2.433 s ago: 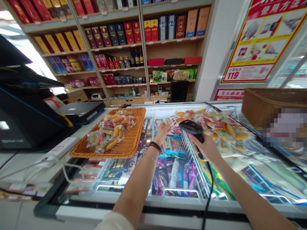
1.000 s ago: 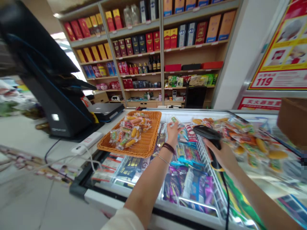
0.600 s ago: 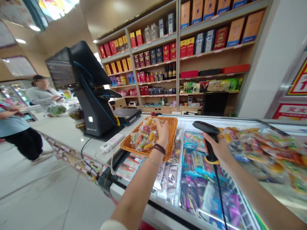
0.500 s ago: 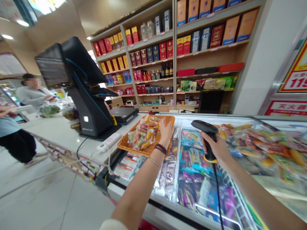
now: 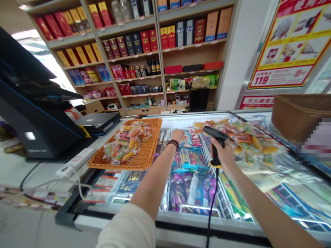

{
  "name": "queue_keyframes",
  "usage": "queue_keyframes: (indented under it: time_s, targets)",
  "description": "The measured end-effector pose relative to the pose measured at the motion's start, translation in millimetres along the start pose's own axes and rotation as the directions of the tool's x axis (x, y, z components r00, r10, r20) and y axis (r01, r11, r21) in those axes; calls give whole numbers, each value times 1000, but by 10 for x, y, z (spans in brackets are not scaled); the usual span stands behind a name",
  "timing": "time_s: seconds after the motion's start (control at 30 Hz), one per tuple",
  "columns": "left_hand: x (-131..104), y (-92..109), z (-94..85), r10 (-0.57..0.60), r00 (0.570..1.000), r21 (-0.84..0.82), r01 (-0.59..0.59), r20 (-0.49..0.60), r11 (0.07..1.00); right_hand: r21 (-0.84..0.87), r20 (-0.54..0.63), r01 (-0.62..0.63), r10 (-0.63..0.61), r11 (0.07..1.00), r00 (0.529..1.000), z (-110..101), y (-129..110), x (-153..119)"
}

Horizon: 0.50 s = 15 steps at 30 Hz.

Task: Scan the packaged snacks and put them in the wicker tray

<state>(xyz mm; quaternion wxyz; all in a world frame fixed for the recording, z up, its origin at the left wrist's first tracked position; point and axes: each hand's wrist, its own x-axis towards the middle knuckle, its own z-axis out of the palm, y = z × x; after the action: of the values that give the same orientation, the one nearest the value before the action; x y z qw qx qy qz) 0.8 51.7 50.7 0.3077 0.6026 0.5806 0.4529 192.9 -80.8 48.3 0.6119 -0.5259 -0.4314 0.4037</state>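
My right hand [image 5: 224, 155] is wrapped round the handle of a black barcode scanner [image 5: 215, 132], whose cord [image 5: 212, 206] hangs down in front. My left hand [image 5: 179, 136], with a dark bead bracelet on the wrist, reaches forward over the freezer, just right of an orange wicker basket [image 5: 150, 156]. Its fingers are blurred and mostly turned away, so I cannot make out whether they hold anything. In the basket lie several small wrapped snacks [image 5: 121, 146]. Further right, a heap of similar wrapped snacks [image 5: 254, 141] rests on the freezer top.
The chest freezer [image 5: 181, 220] holds colourful ice-cream packs [image 5: 191, 158] in wire baskets. At left stand a black checkout terminal [image 5: 41, 120], a flat black device [image 5: 99, 122] and a white power strip [image 5: 74, 162]. A brown basket [image 5: 297, 113] is at right; shelves of boxes line the back.
My left hand has left the wicker basket and moved right over the freezer. The camera view has turned right, bringing the brown basket into sight. The scanner stays in my right hand.
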Motion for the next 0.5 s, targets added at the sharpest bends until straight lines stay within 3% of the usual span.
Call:
queue_keyframes:
  time_s: [0.1, 0.2, 0.27, 0.33, 0.43, 0.5]
  targets:
    - [-3, 37, -66, -2, 1000, 229, -2, 15, 974, -50, 42, 19, -17, 999, 999, 54, -25, -38]
    - [-56, 43, -113, -46, 996, 261, 23, 82, 965, -64, 61, 33, -29, 997, 998, 78, -32, -69]
    - [-117, 14, -91, -95, 986, 135, 76, 138, 988, -69, 52, 39, -36, 997, 998, 89, -27, -76]
    - [-191, -31, -21, -127, 979, -128, 148, 159, 981, -88, 68, 39, -33, 995, 997, 104, -21, -76]
    - [-296, -101, 104, -131, 979, -520, 196, 160, 832, -114, 119, 29, -16, 993, 993, 122, -22, -78]
    - [-345, -139, 149, -134, 977, -642, 209, 164, 737, -133, 145, 30, -11, 991, 989, 118, -31, -85]
